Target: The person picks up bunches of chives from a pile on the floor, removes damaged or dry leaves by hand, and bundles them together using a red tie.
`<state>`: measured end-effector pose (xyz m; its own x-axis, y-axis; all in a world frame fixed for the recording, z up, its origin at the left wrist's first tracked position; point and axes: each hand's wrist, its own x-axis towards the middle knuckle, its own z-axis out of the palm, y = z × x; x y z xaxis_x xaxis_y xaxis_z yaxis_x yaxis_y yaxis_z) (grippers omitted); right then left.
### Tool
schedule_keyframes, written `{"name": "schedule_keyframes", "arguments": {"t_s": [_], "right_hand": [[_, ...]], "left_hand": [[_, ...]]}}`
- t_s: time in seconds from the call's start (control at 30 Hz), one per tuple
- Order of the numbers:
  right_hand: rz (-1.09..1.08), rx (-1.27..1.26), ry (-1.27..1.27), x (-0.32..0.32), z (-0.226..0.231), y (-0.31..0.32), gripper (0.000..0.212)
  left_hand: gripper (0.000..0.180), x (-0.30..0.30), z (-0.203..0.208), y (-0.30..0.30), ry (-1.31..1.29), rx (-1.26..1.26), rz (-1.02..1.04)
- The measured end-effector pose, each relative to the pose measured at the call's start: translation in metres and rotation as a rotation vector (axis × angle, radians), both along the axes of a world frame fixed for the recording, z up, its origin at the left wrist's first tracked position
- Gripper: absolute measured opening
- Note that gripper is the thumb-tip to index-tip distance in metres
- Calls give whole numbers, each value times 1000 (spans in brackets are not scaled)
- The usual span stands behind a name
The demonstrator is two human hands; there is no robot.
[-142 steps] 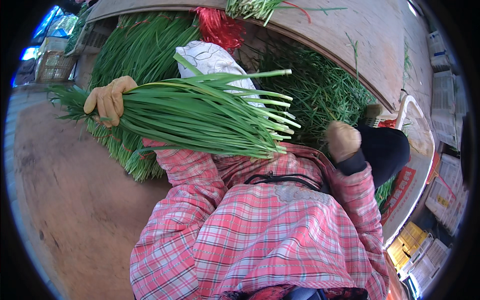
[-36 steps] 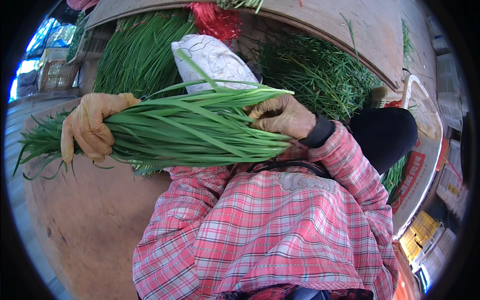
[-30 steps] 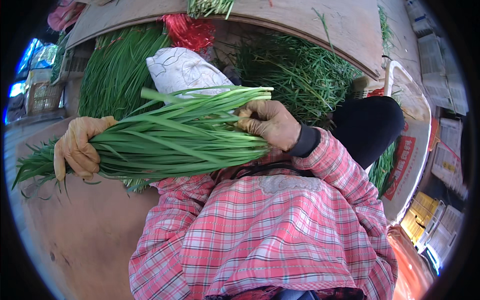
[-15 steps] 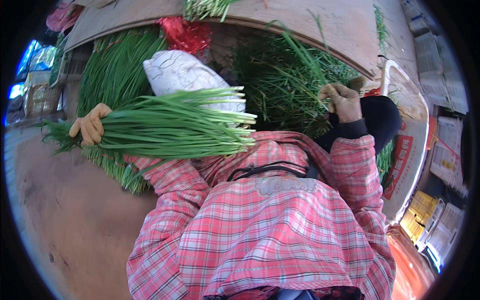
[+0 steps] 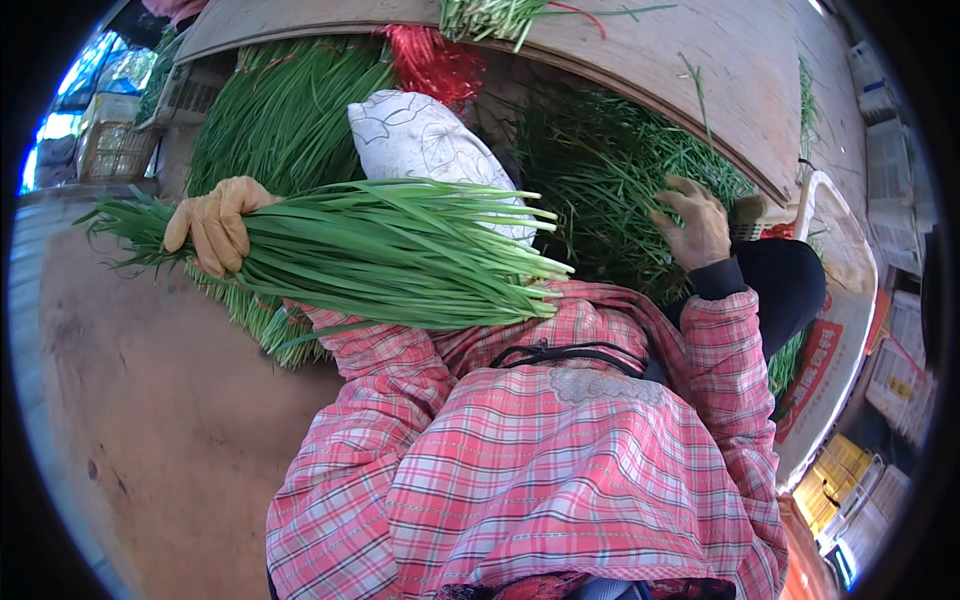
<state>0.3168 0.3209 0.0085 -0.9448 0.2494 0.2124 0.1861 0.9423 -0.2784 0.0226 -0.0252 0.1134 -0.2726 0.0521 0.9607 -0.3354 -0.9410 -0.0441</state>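
My left hand (image 5: pixel 222 224) is wrapped round a bunch of garlic chives (image 5: pixel 400 255) near its leafy end. The bunch lies level across my front, its pale cut stems pointing right. My right hand (image 5: pixel 696 228) is open, fingers apart and slightly curled, with nothing visible in it. It hovers at the right side of a heap of loose green leaves (image 5: pixel 600 170). A white cloth-covered bundle with dark lines (image 5: pixel 420 140) sits behind the chives, partly hidden by them.
A wooden board (image 5: pixel 640 50) spans the far side, with more cut chives (image 5: pixel 495 18) on it. Beneath it are stacked chives (image 5: pixel 285 120) and red plastic ties (image 5: pixel 430 65). A white tub (image 5: pixel 845 230) stands at right, near crates (image 5: pixel 890 165). Brown board (image 5: pixel 170 430) lies at left.
My right hand has opened from a pinch; the long leaves it held are no longer in it. My left hand still holds the bunch. The whole view has shifted slightly.
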Motion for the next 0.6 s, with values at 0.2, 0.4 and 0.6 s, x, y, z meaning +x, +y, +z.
{"name": "schedule_keyframes", "arguments": {"t_s": [0.2, 0.4, 0.6], "right_hand": [[440, -870, 119, -111, 56, -94, 38], [262, -1538, 217, -122, 60, -115, 24], [-164, -793, 100, -57, -14, -6, 34]], "left_hand": [[30, 9, 34, 15, 214, 50, -39], [29, 13, 32, 22, 47, 30, -95], [34, -26, -49, -18, -225, -170, 51]]}}
